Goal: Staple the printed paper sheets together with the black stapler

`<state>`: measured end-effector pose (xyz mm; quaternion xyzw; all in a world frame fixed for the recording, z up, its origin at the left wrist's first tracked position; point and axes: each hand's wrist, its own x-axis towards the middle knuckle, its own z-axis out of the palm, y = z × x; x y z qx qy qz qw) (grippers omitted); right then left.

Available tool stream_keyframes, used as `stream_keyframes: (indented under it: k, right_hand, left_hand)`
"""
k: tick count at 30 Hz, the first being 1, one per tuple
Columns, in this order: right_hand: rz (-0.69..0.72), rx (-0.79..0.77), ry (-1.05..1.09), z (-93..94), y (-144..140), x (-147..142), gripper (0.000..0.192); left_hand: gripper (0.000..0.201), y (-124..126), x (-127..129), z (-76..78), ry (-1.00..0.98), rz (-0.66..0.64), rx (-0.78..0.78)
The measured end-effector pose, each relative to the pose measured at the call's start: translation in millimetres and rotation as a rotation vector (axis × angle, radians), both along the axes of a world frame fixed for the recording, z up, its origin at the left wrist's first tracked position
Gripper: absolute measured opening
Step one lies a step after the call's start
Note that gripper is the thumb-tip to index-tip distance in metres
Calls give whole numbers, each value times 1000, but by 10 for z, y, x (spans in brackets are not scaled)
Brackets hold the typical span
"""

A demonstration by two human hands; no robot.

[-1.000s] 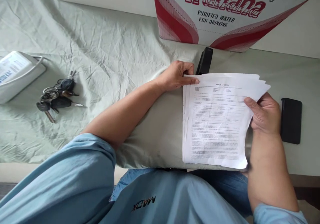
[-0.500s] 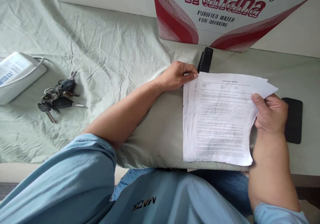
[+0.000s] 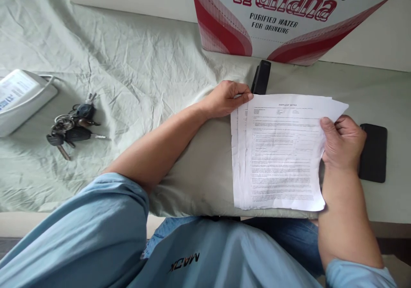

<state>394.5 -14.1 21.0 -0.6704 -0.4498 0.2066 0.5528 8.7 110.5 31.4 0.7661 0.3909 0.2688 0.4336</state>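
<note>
Several printed sheets of paper (image 3: 282, 155) lie fanned over the near edge of the covered table, the top one headed "OVERLEAF NOTES". My left hand (image 3: 227, 97) pinches their top left corner between thumb and fingers. On the right edge, my right hand (image 3: 343, 142) is closed with the thumb on top of the sheets and the fingers behind, partly hidden. Just beyond the top left corner is a black stapler (image 3: 261, 77), its near end covered by the paper. A black phone (image 3: 373, 153) lies flat to the right of my right hand.
A large Wahaha water carton (image 3: 276, 26) stands at the back against the wall. Off to the left, a bunch of keys (image 3: 73, 127) rests on the wrinkled green cloth (image 3: 144, 56). A white container (image 3: 28, 103) with a printed packet sits at the far left edge.
My right hand has shifted slightly left, and the right side of the sheets has drawn in with it. My left hand keeps its pinch on the corner. The whole view has shifted a little.
</note>
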Motion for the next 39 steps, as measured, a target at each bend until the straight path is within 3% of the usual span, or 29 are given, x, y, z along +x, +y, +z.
stream_keyframes:
  k: [3,10,17,23,25,27,29,34,39]
  right_hand:
    - [-98,123,17,5,43,6,56]
    - [-101,153,35,28,53,-75,48]
    - [-55,118,-6,7,26,-96,60]
    - [161,-83,278,266,-77,218,82]
    - [177,-154,324,379,-134,355,92]
    - [183,-131,309,436,-172,429,102]
    - [218,-94,308,426,-172,418,106]
    - [251,-1,351,287,-71,234,93]
    - [271,-115,476,232,-71,144,94]
  left_hand:
    - [38,-8,14,15,30,24,11]
    - [63,-26,1,5,-25,-4,8]
    - [30,-29,2,-32,55,-87,38]
    - [55,-15,3,-60,-154,134,-37]
    - [64,-10,24,-78,-206,223,-53]
    - [71,-2,50,-113,-241,303,-63]
    - [74,15,70,-166,-278,369,-68]
    - [81,93,60,-301,-361,449,-78]
    - [88,147,56,-332,-410,459,-62]
